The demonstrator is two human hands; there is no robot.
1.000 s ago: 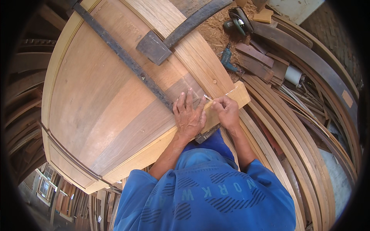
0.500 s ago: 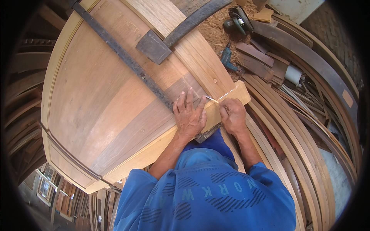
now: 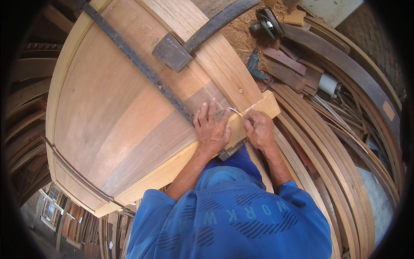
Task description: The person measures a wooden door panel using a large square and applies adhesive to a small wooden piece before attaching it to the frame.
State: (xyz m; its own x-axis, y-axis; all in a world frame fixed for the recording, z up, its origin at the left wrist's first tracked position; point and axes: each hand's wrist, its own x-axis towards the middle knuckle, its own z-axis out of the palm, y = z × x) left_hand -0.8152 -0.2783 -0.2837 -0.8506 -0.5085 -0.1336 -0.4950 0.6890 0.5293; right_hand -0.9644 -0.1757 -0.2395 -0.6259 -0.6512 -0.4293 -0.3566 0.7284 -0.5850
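My left hand (image 3: 212, 131) lies flat with its fingers spread on the wooden door panel (image 3: 120, 99), close to the corner joint of its frame. Beside it my right hand (image 3: 260, 129) is closed in a pinch at that joint. A thin pale wooden sliver (image 3: 242, 114) shows at its fingertips; the fingers hide the rest. White glue (image 3: 257, 103) runs along the seam between the wide frame board (image 3: 233, 64) and the end rail (image 3: 268, 105). Above the hands, a mallet with a dark block head (image 3: 172, 52) rests across the panel and frame board.
A dark metal bar clamp (image 3: 133, 62) spans the panel, its jaw (image 3: 233, 151) below the rail. On the right, a teal drill (image 3: 254, 65) and a circular power tool (image 3: 266, 26) lie among sawdust and offcuts. Curved wooden boards (image 3: 327, 146) are stacked there.
My right hand has shifted slightly left along the joint, its fingers turning a little. My left hand stays where it was.
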